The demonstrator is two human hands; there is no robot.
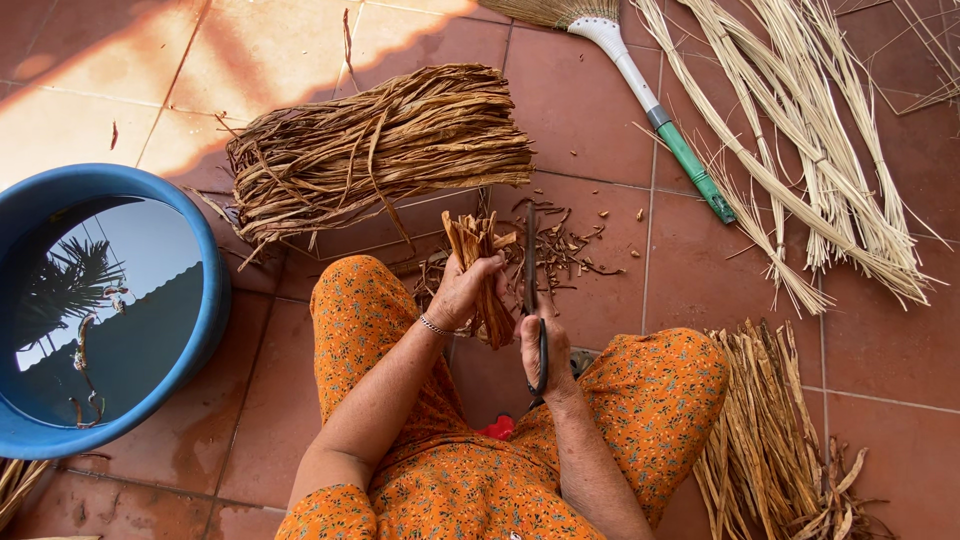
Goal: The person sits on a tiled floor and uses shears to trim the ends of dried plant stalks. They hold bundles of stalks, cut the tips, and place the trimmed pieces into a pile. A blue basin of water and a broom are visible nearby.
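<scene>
My left hand (462, 292) grips a small bunch of dry brown fibre strips (476, 252), held upright between my knees. Just to its right, my right hand (547, 352) holds black scissors (532, 290) with the blades pointing up beside the bunch. Small brown trimmings (575, 252) lie scattered on the tiles just beyond the hands. A silver bracelet sits on my left wrist. I sit on the floor in orange flowered clothes.
A large bundle of brown fibre (375, 150) lies ahead. A blue basin of water (100, 310) stands at the left. A pile of cut strips (765, 430) lies by my right knee. Pale straw stalks (800, 140) and a broom (640, 90) lie at the upper right.
</scene>
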